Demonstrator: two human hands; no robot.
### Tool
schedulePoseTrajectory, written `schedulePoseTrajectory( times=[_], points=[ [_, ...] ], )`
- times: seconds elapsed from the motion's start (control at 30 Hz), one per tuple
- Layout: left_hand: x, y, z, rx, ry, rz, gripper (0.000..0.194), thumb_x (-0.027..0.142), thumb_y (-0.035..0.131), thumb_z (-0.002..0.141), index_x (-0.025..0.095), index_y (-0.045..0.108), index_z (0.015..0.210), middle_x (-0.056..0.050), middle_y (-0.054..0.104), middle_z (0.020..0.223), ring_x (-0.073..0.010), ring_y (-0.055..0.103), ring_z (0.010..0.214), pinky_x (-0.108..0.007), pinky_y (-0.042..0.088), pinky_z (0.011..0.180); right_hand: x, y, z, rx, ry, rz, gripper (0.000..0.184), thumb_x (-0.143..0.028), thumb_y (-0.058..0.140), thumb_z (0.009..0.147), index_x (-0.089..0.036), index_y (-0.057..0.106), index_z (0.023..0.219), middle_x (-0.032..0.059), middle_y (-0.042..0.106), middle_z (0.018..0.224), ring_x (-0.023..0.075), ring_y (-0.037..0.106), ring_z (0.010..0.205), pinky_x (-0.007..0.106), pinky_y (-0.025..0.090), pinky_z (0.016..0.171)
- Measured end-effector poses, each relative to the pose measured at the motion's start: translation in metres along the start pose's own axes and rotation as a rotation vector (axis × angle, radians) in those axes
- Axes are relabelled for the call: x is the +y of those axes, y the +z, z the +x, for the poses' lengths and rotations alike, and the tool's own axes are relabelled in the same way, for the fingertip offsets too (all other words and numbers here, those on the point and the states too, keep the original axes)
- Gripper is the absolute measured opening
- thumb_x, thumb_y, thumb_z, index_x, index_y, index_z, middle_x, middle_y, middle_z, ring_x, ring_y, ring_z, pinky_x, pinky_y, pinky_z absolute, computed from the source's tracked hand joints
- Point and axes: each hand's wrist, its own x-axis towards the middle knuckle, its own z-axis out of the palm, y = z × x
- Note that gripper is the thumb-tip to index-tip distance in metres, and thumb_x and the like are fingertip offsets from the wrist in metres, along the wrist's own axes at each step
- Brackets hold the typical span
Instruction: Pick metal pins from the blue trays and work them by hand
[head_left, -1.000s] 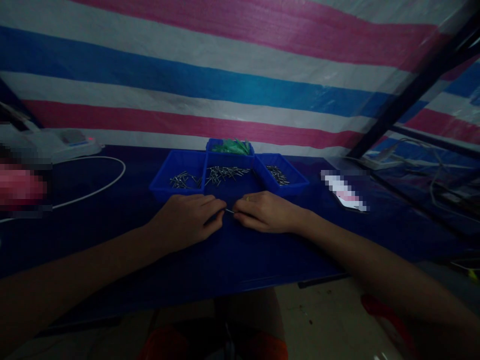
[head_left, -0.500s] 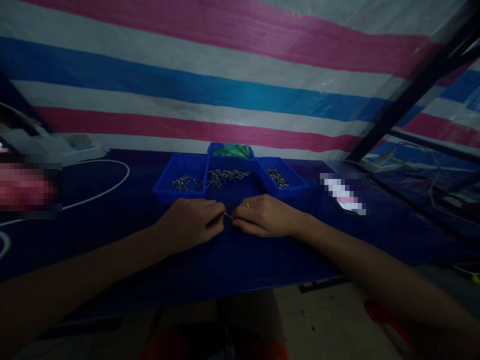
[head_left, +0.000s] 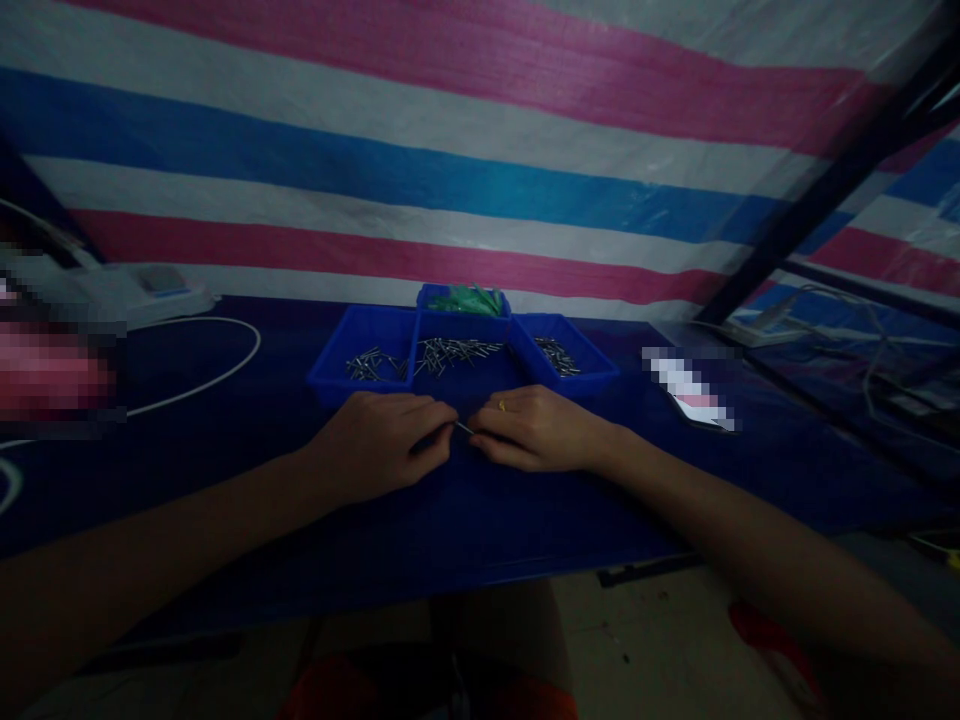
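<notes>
A thin, silvery metal rod (head_left: 464,427) spans the small gap between my two hands, over the blue table. My left hand (head_left: 394,440) pinches its left end between thumb and fingers. At the other end, my right hand (head_left: 529,428), with a ring on one finger, is closed on the rod too. The fingers cover both ends, so its exact kind cannot be made out. Just beyond the hands, a pile of similar thin metal pieces (head_left: 455,352) lies on the table between blue trays.
The left blue tray (head_left: 322,372) and the right blue tray (head_left: 600,372) hold metal pieces. A rear blue tray (head_left: 461,323) holds green pieces (head_left: 466,299). A phone-like object (head_left: 694,395) lies right; a white cable (head_left: 225,375) curves at left. The table edge (head_left: 480,582) is near me.
Both hands have shifted very slightly to the right and up in the view, still holding the rod. The trays and the loose pieces look the same.
</notes>
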Motion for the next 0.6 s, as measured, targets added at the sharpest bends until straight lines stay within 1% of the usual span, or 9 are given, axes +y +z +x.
schedulePoseTrajectory(
  times=[0.2, 0.33, 0.43, 0.53, 0.6],
  points=[
    [0.002, 0.000, -0.001, -0.039, 0.033, 0.009, 0.017, 0.023, 0.044, 0.085, 0.017, 0.060, 0.086, 0.002, 0.063, 0.068, -0.0108, 0.059, 0.063, -0.022, 0.039, 0.057, 0.002, 0.001, 0.000, -0.034, 0.019, 0.006, 0.028, -0.026, 0.031, 0.092, -0.013, 0.055, 0.086, 0.0022, 0.053, 0.068, 0.0111, 0.047, 0.061, 0.023, 0.036, 0.059],
    [0.002, -0.002, -0.001, -0.060, 0.038, -0.012, 0.022, 0.030, 0.042, 0.087, 0.017, 0.060, 0.083, 0.001, 0.062, 0.068, -0.0112, 0.058, 0.063, -0.022, 0.039, 0.056, 0.002, 0.001, 0.000, -0.041, 0.023, 0.026, 0.028, -0.026, 0.031, 0.092, -0.013, 0.055, 0.086, 0.0020, 0.052, 0.068, 0.0109, 0.046, 0.060, 0.023, 0.036, 0.058],
    [0.006, -0.008, 0.000, -0.103, -0.001, -0.158, 0.023, 0.032, 0.042, 0.087, 0.016, 0.060, 0.085, 0.000, 0.061, 0.070, -0.0102, 0.057, 0.063, -0.021, 0.039, 0.056, 0.001, 0.000, 0.001, -0.044, 0.034, 0.042, 0.027, -0.026, 0.033, 0.091, -0.012, 0.055, 0.086, 0.0022, 0.053, 0.068, 0.0108, 0.046, 0.060, 0.023, 0.036, 0.057],
    [0.011, -0.014, 0.001, -0.132, -0.068, -0.337, 0.020, 0.028, 0.042, 0.088, 0.016, 0.058, 0.091, 0.001, 0.059, 0.070, -0.0082, 0.055, 0.062, -0.019, 0.039, 0.057, 0.000, -0.001, 0.001, -0.070, 0.048, 0.057, 0.027, -0.027, 0.033, 0.091, -0.012, 0.055, 0.086, 0.0021, 0.053, 0.068, 0.0109, 0.047, 0.060, 0.023, 0.036, 0.058],
    [0.013, -0.017, 0.002, -0.148, -0.070, -0.386, 0.018, 0.026, 0.042, 0.087, 0.016, 0.057, 0.089, 0.002, 0.056, 0.067, -0.0074, 0.053, 0.058, -0.018, 0.038, 0.055, 0.000, -0.001, 0.001, -0.084, 0.055, 0.064, 0.027, -0.027, 0.033, 0.091, -0.013, 0.055, 0.087, 0.0020, 0.054, 0.068, 0.0111, 0.048, 0.061, 0.023, 0.036, 0.059]
  ],
)
